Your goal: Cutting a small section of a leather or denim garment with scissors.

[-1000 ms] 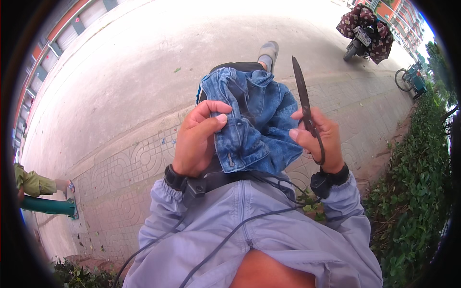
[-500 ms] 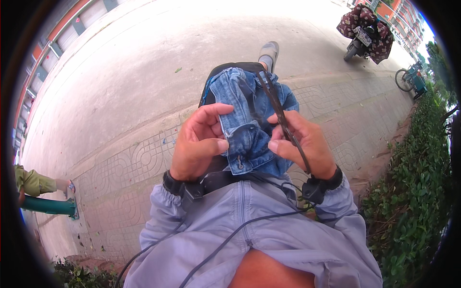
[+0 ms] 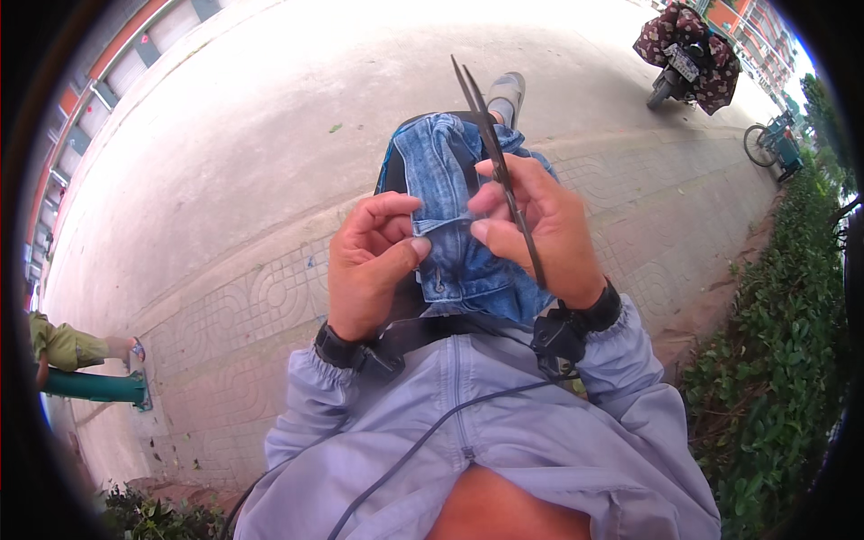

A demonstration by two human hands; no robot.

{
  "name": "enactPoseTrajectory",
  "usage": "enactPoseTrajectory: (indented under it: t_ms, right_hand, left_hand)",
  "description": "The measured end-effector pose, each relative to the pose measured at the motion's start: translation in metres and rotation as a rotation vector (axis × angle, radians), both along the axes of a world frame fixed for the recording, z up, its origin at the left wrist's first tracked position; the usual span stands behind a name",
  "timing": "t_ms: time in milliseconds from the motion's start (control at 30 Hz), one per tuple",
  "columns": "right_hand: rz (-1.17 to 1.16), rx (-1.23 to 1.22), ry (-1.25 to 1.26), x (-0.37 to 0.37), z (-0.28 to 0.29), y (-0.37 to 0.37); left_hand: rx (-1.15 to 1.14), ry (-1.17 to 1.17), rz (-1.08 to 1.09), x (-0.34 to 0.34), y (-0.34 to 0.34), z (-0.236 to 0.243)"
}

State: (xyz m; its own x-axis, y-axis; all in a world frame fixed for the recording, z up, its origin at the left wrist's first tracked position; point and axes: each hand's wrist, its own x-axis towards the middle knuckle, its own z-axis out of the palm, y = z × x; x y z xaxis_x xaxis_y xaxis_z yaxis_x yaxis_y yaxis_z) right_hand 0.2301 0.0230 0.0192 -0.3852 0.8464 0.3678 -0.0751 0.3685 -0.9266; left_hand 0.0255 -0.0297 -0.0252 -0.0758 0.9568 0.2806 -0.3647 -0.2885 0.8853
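A blue denim garment lies bunched over my lap, a band with a metal button near its lower end. My left hand is closed at the band's left edge, thumb and curled fingers pinching it. My right hand is over the garment's right side, fingers curled round a long dark two-pronged tool, thin like tweezers or narrow scissors. Its tips point up and away, slightly apart, above the cloth. Whether the right thumb and fingertips also grip a thread or cloth I cannot tell.
Black straps with small boxes sit on both wrists; a dark cable crosses my jacket. A scooter with a patterned cover and a tricycle stand far right. A hedge runs at right. Another person's leg shows at left beside a green post.
My right hand has moved left and up, closer to the left hand, and the tool's tips have risen off the cloth. The left hand has shifted slightly along the band's edge.
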Motion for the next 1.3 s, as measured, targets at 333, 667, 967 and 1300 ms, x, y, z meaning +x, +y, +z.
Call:
enactPoseTrajectory:
  t_ms: [333,667,967,1300]
  right_hand:
    - [0.157,0.235,-0.186,-0.027,-0.015,0.034]
    - [0.193,0.275,-0.278,-0.041,0.000,0.024]
    - [0.104,0.354,-0.348,-0.055,-0.005,0.040]
    - [0.061,0.381,-0.326,-0.060,-0.006,0.041]
  left_hand:
    - [0.066,0.078,0.238,0.005,-0.008,-0.019]
    - [0.037,0.284,0.422,-0.001,-0.011,-0.035]
    - [0.223,0.687,0.663,-0.004,-0.008,-0.034]
    - [0.137,0.515,0.626,-0.004,-0.013,-0.029]
